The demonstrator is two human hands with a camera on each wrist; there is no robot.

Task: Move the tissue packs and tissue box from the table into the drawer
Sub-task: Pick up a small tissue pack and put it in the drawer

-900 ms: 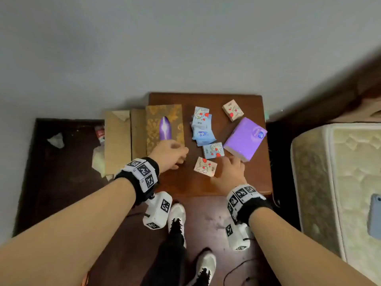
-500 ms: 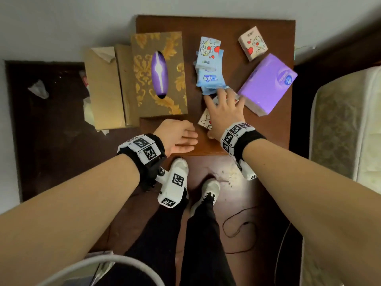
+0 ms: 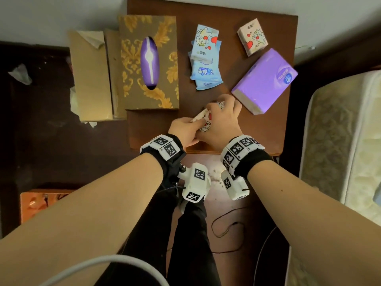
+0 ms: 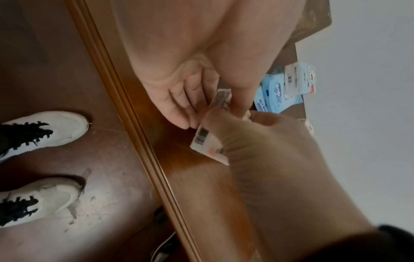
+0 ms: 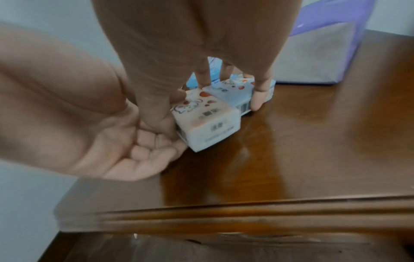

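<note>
On the brown table lie a gold-patterned tissue box, a stack of blue packs, a small pink pack and a large purple pack. Near the front edge both hands meet over small cartoon-printed packs. My right hand grips two of them together, a pinkish pack and a bluish-white pack, with the thumb on one side and the fingers on the far side. My left hand pinches the pinkish pack's left end between thumb and curled fingers.
Flat cardboard pieces lean left of the table. A mattress stands close on the right. A black cable lies on the floor by my shoes. An orange box sits at lower left.
My left hand has left the table's front edge and moved right onto the small packs. My right hand has gathered two small packs and drawn them toward the front edge.
</note>
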